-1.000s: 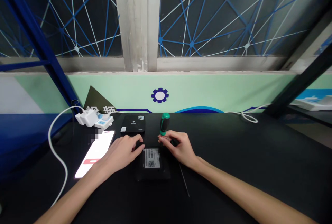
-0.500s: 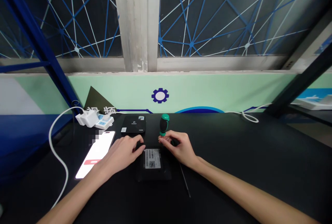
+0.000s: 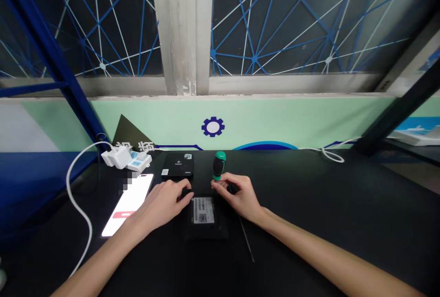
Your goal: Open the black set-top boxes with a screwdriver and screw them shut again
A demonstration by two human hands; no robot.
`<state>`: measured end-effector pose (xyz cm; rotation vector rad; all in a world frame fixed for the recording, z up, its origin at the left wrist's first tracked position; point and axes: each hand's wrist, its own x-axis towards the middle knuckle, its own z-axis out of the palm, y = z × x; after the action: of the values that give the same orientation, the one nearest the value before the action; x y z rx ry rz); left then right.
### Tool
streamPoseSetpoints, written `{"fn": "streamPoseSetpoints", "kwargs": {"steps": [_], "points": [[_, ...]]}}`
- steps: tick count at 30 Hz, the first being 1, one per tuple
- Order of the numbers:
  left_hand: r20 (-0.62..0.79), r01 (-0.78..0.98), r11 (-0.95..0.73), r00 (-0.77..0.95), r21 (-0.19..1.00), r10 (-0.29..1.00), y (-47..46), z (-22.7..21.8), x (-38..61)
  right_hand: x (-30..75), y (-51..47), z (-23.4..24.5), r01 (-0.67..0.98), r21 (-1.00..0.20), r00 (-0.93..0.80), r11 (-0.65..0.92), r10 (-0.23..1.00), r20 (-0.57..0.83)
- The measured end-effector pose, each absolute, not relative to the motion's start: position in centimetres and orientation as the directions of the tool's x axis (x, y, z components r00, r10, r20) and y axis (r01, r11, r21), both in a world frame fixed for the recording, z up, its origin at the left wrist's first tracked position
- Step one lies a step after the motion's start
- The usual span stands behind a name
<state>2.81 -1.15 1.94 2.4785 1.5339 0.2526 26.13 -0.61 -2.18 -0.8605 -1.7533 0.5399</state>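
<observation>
Very little changes over the last second. Everything slides a touch rightward together — the wearer's head, most likely, rather than the things on the desk [image 3: 326, 196]. The work stays at the same spot, with no visible progress.

Right hand [image 3: 217, 184]: thumb and forefinger pinch the green-and-black screwdriver [image 3: 218, 166] at the foot of its handle, which stands nearly upright beyond the far edge of the labelled black device [image 3: 205, 230]. The tip can't be made out against the dark desk, so whether it meets the device is unclear.

Left hand [image 3: 188, 190]: thumb and forefinger curl toward each other, a gap between them, beside the device's far left corner; the other fingers are partly hidden.

The device lies label-up, central, toward the desk's near side. A thin shaft [image 3: 246, 239] runs from under the right hand toward the near edge — upper end hidden.

A second black box [image 3: 178, 165] sits near the far edge, left of centre; a lit phone [image 3: 128, 205] lies leftward; a white adapter [image 3: 119, 157] occupies the far left corner.
</observation>
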Motion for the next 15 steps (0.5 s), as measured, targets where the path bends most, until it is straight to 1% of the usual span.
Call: {"fn": "streamPoseSetpoints", "kwargs": {"steps": [6,15], "points": [[0.025,0.861,-0.431,0.441,0.271,0.897,-1.13,2.03,2.8,26.32,-0.94,-1.72,0.261,-0.71,-0.215,0.654,0.756,0.618],[0.039,0.857,-0.44,0.446,0.268,0.894,-1.09,1.8,2.71,26.28,-0.7,-1.94,0.28,-0.714,-0.203,0.642,0.766,0.609]]}}
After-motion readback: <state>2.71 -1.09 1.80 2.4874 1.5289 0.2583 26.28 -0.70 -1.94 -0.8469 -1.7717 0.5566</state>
